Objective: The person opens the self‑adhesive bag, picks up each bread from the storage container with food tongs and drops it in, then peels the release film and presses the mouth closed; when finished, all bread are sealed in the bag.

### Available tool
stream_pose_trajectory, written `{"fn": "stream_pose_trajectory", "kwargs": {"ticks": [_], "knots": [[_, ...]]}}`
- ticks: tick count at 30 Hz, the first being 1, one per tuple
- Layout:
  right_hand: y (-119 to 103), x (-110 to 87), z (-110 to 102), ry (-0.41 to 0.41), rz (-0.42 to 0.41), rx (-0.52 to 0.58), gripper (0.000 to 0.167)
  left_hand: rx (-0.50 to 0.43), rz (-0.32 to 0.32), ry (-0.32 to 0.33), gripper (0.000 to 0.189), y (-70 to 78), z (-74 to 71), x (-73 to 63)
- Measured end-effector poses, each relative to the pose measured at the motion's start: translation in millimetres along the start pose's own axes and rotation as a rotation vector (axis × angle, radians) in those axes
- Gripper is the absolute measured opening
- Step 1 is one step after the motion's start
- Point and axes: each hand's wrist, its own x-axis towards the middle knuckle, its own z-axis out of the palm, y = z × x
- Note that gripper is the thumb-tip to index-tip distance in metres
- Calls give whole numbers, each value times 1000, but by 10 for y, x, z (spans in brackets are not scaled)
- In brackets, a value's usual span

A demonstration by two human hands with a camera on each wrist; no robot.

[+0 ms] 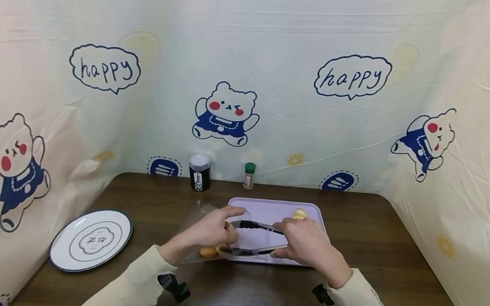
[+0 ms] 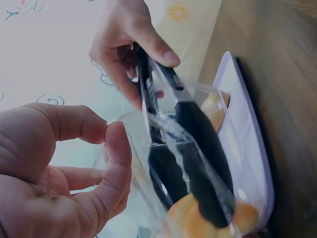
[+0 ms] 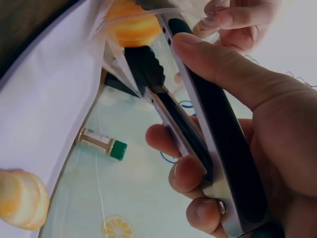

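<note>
My left hand (image 1: 214,226) pinches the rim of a clear plastic bag (image 2: 148,191) between thumb and finger. The right hand (image 1: 307,243) grips a pair of metal tongs (image 3: 198,89) with black handles and black tips. Their arms stand spread apart, with the tips inside the bag. A golden bread roll (image 2: 190,213) is in the bag at the tips; whether the tongs still clasp it I cannot tell. Another bread roll (image 3: 22,198) lies on a pale purple tray (image 1: 261,207), just behind the right hand in the head view.
A white plate (image 1: 73,238) with a dark rim lies on the left of the brown wooden table (image 1: 243,299). Behind the tray stand a dark jar (image 1: 199,178) with a pale lid and a small green-capped shaker (image 1: 248,177). Printed cloth surrounds the table.
</note>
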Motion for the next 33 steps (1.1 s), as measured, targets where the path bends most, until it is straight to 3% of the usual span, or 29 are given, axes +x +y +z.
{"fn": "stream_pose_trajectory", "kwargs": {"ticks": [8, 18, 33], "knots": [[-78, 53, 9, 4, -46, 59, 56, -40, -51, -23, 71, 17, 59, 11], [-117, 111, 23, 19, -66, 51, 56, -24, -52, -14, 71, 15, 47, 11], [34, 11, -40, -46, -9, 94, 66, 110, -53, 29, 71, -21, -22, 14]]}}
